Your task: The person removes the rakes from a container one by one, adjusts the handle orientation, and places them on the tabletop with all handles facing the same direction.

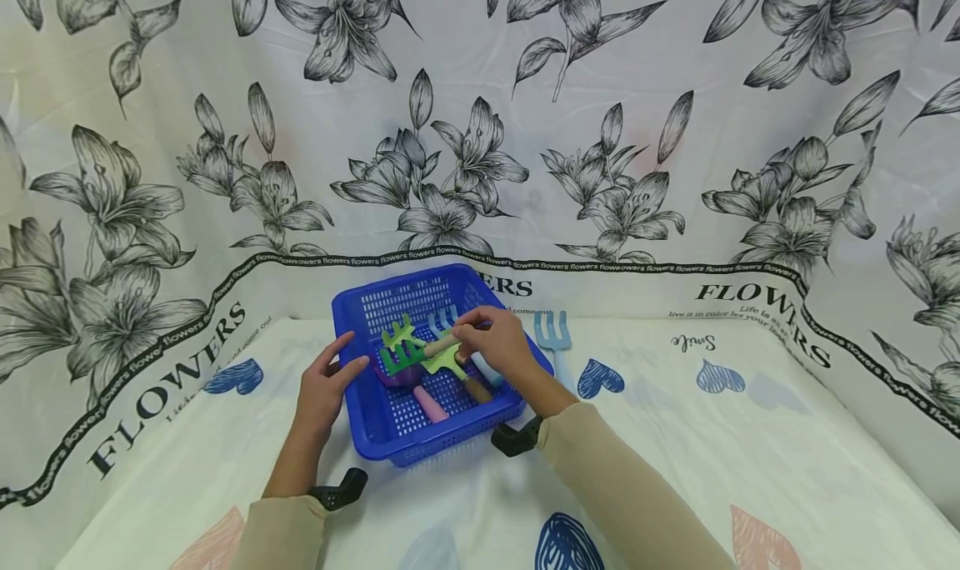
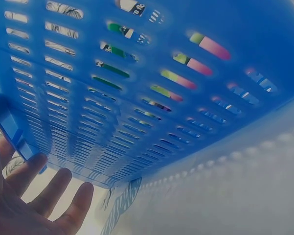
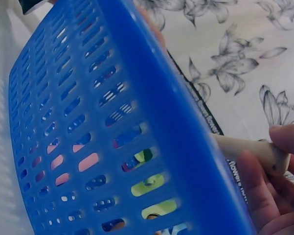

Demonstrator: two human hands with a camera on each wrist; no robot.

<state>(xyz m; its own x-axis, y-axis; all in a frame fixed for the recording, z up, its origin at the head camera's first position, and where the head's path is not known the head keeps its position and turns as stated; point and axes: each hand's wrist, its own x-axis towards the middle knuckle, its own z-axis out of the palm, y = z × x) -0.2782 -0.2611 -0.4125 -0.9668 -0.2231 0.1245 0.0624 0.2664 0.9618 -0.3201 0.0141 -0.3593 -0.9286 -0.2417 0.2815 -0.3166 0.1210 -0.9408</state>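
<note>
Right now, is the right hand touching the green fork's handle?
Touching. The right wrist view shows the right hand pinching the end of the handle; the head view shows that handle leading to the green fork.

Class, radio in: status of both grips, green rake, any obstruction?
Right grip pinching green rake by handle. Left grip open at blue basket. Other tools in basket; nothing visibly blocking.

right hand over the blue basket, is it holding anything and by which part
Yes: the right hand pinches the darker green rake by its pale handle, near the end away from the tines.
</note>
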